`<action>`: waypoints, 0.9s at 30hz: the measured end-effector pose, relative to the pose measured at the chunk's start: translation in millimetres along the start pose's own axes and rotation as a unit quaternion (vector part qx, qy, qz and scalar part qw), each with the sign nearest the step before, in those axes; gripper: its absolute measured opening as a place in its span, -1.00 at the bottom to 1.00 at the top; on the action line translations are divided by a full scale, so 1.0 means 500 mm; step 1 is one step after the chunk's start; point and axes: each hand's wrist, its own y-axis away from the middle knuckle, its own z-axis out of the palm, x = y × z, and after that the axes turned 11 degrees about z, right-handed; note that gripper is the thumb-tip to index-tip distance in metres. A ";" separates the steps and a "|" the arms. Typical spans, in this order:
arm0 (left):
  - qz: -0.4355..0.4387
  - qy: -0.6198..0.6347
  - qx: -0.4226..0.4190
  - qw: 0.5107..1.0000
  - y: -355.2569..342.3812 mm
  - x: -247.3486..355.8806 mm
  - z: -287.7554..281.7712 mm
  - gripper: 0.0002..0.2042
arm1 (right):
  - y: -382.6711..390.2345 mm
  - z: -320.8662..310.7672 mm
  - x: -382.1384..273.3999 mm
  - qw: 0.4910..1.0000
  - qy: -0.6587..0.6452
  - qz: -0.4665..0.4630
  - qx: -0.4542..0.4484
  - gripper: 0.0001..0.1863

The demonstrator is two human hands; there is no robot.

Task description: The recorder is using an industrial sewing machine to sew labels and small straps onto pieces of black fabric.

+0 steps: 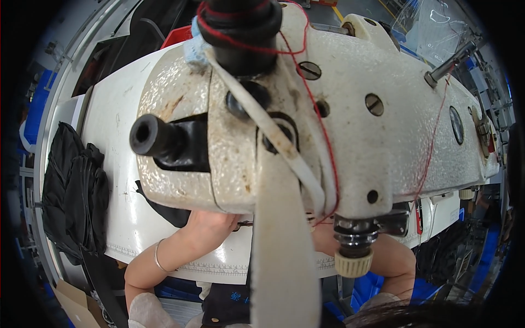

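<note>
A white sewing machine (350,136) fills the middle of the view and hides much of what lies beneath it. My left hand (210,225) is low on its near left side, with the fingers tucked out of sight under the machine head. Beside that hand, a piece of black fabric (167,210) lies on the white table (123,191). My right hand (325,238) is mostly covered by the machine and its long pale lever (284,246); only part of it and the forearm show. Whether either hand holds anything is hidden. Red thread (322,131) runs over the machine.
A pile of folded black fabric (76,191) rests at the table's left edge. An open cardboard box (79,306) stands at the lower left. A ruler strip (213,270) runs along the table's near edge. A cream knob (353,265) juts from the machine toward me.
</note>
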 end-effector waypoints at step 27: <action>-0.031 0.010 0.017 0.999 -0.014 0.021 0.009 -0.74 | -0.015 -0.007 -0.003 0.999 0.022 0.005 -0.033 -0.81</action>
